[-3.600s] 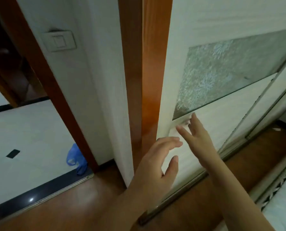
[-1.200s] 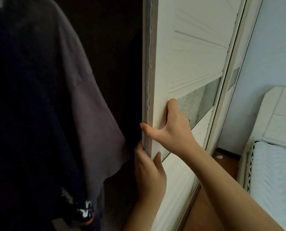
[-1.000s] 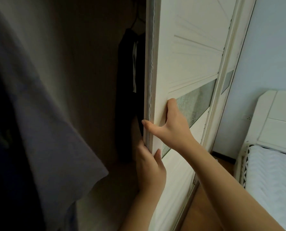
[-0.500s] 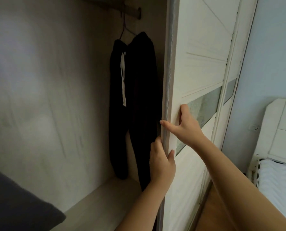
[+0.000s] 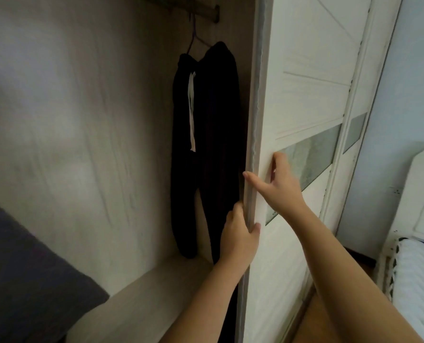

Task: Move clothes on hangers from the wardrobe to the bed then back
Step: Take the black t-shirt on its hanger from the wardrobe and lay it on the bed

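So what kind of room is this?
Most likely a bedroom. There is a wardrobe with a sliding door, dark trousers hang from a hanger on its rail inside, and a bed with a white headboard stands to the right.

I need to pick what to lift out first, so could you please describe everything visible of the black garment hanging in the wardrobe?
The black garment looks like soft dark trousers draped over a thin hanger hooked on the rail. A pale drawstring dangles down its front. It hangs straight, at the right end of the wardrobe, just behind the sliding door, its lower ends close above the shelf board. Neither hand touches it; both are on the door's edge.
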`<state>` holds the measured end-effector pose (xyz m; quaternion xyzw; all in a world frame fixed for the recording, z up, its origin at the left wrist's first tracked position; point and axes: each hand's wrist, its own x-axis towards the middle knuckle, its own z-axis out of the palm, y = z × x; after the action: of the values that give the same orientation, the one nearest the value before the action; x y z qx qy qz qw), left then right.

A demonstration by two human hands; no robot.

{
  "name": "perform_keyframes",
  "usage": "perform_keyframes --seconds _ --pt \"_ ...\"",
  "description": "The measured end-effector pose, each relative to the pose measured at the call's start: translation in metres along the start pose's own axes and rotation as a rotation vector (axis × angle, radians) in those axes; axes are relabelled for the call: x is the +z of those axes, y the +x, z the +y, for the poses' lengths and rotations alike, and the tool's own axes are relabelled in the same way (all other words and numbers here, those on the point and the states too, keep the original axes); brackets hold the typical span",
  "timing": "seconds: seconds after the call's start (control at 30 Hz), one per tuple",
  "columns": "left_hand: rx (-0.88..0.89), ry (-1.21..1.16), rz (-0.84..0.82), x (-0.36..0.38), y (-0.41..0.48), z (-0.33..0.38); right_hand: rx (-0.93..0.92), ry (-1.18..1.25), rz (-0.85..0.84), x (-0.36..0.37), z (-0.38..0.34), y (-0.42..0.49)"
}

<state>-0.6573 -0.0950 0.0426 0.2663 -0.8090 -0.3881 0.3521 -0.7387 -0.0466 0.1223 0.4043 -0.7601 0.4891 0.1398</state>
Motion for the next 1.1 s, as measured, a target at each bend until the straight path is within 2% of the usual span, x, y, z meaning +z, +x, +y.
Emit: perform_keyframes --seconds 0.07,0.17,0.3,0.47,0.73,1.0,1.1 --pt "0.01 -0.002 -0.02 -0.019 -0.017 -0.003 0.053 -0.024 -0.045 -0.001 0.003 -0.01" --pt "0.128 0.032 0.062 -0.066 -0.056 -0.007 0.142 -0.136 -0.113 0.0 0.009 -0.044" --pt "0.346 0.074 0.197 -0.139 -0.1 0.005 0.043 -0.082 -0.002 0.009 -0.014 -0.096" --pt "0.594 0.25 0.52 -0.22 -0.147 0.025 -0.078 0.005 -0.063 0.035 -0.065 -0.127" --pt "0.516 0.395 0.758 -0.33 -0.229 0.024 -0.212 0.185 -0.085 0.054 -0.162 -0.182" --pt "0.48 0.439 0.816 -0.423 -0.298 0.031 -0.336 0.319 -0.017 0.057 -0.267 -0.239" --pt "0.501 0.503 0.801 -0.445 -0.311 0.039 -0.427 0.302 -0.05 0.058 -0.307 -0.245"
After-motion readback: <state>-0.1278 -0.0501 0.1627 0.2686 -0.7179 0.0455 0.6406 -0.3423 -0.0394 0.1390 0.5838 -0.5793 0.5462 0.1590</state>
